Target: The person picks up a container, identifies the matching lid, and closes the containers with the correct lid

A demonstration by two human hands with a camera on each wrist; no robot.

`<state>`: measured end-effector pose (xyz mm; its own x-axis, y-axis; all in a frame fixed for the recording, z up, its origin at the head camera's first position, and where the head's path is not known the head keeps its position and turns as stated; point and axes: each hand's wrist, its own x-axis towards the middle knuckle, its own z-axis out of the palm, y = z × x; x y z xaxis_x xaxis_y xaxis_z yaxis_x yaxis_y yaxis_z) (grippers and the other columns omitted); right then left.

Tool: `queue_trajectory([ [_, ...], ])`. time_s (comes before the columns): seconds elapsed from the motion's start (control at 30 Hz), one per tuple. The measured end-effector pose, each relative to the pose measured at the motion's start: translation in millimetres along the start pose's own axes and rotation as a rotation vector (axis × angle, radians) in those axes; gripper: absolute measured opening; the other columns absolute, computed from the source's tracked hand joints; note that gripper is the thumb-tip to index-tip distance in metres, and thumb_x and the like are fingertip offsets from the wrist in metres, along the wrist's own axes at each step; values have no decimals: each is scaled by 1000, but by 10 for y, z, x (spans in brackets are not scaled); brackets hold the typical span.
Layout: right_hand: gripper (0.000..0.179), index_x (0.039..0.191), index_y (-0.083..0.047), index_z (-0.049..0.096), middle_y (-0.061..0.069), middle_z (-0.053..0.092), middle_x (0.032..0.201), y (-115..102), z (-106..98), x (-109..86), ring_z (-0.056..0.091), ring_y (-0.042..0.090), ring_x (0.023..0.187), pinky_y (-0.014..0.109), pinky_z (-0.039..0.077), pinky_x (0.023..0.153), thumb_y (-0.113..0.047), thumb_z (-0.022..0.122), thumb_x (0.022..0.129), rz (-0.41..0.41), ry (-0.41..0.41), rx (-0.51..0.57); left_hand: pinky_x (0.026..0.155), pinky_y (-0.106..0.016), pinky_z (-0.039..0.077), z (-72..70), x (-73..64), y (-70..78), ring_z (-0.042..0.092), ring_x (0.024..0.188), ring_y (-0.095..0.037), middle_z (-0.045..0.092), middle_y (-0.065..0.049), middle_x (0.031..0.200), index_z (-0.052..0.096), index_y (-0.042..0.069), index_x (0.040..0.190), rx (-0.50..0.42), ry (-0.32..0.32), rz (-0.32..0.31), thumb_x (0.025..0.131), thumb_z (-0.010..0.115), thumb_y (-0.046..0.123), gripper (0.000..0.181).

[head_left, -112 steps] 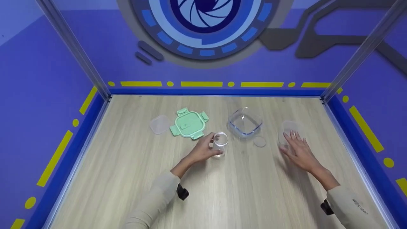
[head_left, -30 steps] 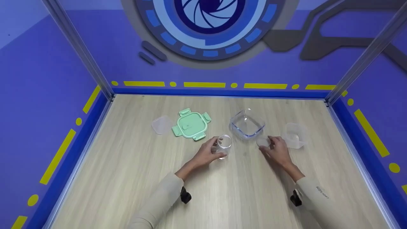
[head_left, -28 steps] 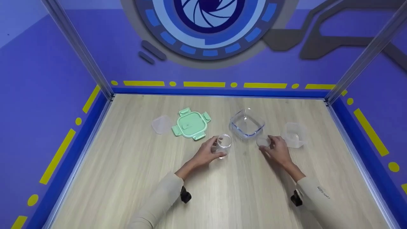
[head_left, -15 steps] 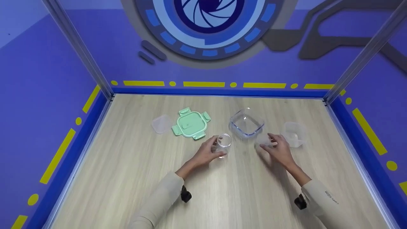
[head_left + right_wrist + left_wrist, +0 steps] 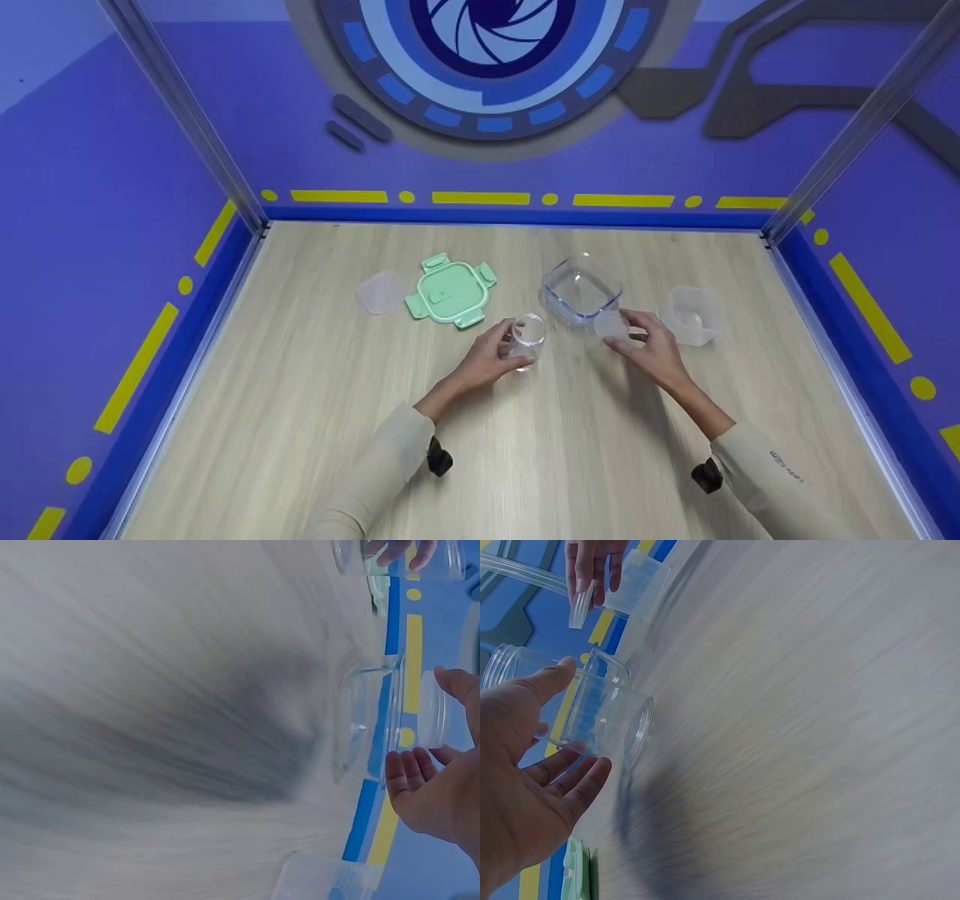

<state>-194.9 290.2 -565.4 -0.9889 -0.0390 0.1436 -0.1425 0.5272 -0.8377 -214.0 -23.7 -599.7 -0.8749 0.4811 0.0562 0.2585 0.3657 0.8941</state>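
Observation:
My left hand (image 5: 484, 356) grips a clear jar (image 5: 529, 346) with a threaded mouth, thumb on one side and fingers on the other. In the left wrist view the jar (image 5: 604, 709) stands upright over the tabletop. My right hand (image 5: 656, 352) pinches a small round translucent lid (image 5: 610, 325) by its edge, raised above the table. The right wrist view shows this lid (image 5: 432, 710) between thumb and fingers. Behind the lid sits a square glass container (image 5: 581, 289), partly overlapped by it. The jar's mouth faces up, uncovered.
A green snap lid (image 5: 451, 293) with side clips lies left of the jar, and a translucent square lid (image 5: 382, 292) lies beyond it. To the right stands a translucent plastic box (image 5: 691, 316). Walls border the wooden tabletop (image 5: 540, 465) at the back and sides.
My right hand left the plastic box, took the round lid from the table and lifted it leftward toward the jar. The left hand keeps its grip on the jar, nearly still.

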Motion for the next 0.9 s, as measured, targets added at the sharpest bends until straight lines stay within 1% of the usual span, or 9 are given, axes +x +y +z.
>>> queue_trajectory([
  [0.1, 58, 137, 12, 55, 31, 59, 135, -57, 29, -6, 58, 47, 127, 54, 52, 103, -3, 80, 86, -17, -14, 10, 110, -47, 49, 0, -9, 5, 59, 130, -30, 60, -17, 138, 45, 4, 147, -4, -2, 6, 93, 76, 26, 66],
  [0.23, 58, 136, 13, 55, 31, 59, 134, -120, 80, -10, 58, 48, 127, 54, 52, 102, 2, 79, 85, -56, -35, 42, 110, -46, 50, 1, -14, 8, 59, 130, -29, 61, -16, 137, 46, 4, 147, 2, 5, 2, 93, 76, 25, 65],
  [0.33, 58, 136, 10, 57, 28, 60, 131, -170, 123, -7, 59, 46, 125, 54, 53, 101, 4, 80, 83, -63, -36, 80, 109, -47, 50, 6, -11, 10, 59, 130, -29, 60, -17, 138, 46, 3, 147, -5, 10, 9, 93, 77, 23, 65],
  [0.5, 58, 134, 8, 59, 25, 59, 125, -244, 196, -7, 61, 41, 118, 55, 55, 98, 4, 82, 80, -67, -19, 83, 108, -49, 50, 30, 4, 2, 59, 130, -31, 60, -22, 138, 45, 0, 146, -19, 14, 31, 93, 77, 21, 65],
  [0.6, 57, 132, 8, 60, 24, 59, 124, -285, 231, -5, 61, 39, 118, 53, 54, 102, 5, 83, 79, -57, -31, 95, 107, -49, 51, 49, 22, -6, 60, 128, -32, 60, -23, 137, 46, -2, 145, -9, 16, 38, 92, 77, 20, 65],
  [0.7, 56, 132, 9, 60, 25, 58, 126, -333, 258, 15, 61, 42, 122, 51, 51, 106, 4, 82, 80, -48, -62, 115, 107, -49, 51, 61, 49, 1, 61, 127, -32, 61, -23, 136, 47, -1, 145, 1, 21, 39, 92, 78, 21, 65],
  [0.8, 57, 134, 9, 58, 27, 58, 131, -397, 290, 40, 61, 46, 125, 52, 50, 106, 2, 81, 82, -53, -104, 127, 106, -49, 51, 70, 78, 10, 61, 126, -31, 62, -23, 134, 47, 1, 144, 12, 28, 41, 92, 78, 23, 65],
  [0.9, 58, 136, 8, 56, 28, 58, 135, -472, 335, 59, 61, 47, 126, 52, 51, 105, 0, 80, 84, -73, -149, 125, 107, -50, 51, 76, 95, 16, 61, 126, -32, 62, -24, 135, 48, 0, 144, 16, 29, 46, 91, 78, 22, 65],
])
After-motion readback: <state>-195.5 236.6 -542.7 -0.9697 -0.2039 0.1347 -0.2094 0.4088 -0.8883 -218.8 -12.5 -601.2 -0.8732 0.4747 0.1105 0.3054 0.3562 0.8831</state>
